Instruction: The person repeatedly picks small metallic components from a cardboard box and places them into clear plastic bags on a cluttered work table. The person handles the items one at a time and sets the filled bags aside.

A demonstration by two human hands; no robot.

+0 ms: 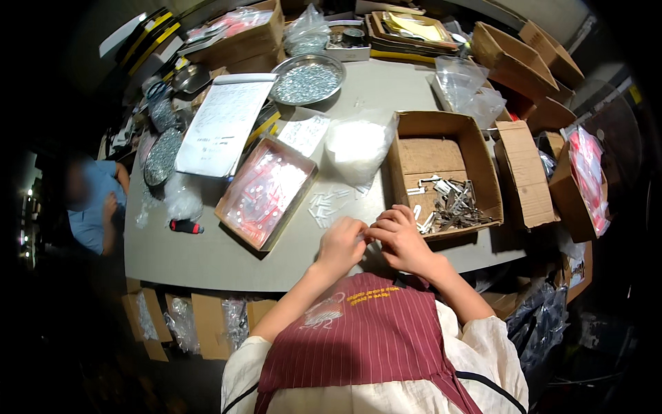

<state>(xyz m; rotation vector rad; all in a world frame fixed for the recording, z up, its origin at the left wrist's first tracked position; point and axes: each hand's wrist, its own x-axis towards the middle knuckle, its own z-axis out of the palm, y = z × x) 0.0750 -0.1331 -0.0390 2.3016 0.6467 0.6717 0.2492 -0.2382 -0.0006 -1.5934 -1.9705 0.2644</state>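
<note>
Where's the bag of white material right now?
In the head view, the bag sits slightly right of centre on the table, beyond the left hand, between the shallow box on its left and the deeper cardboard box on its right.

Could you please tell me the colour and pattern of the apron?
The apron is maroon with thin pale stripes, seen best in the head view.

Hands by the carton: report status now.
Left hand and right hand together at a small pale piece, mostly hidden; exact grip unclear. Clear strips loose on table ahead. Carton of metal parts close by right hand.
</note>
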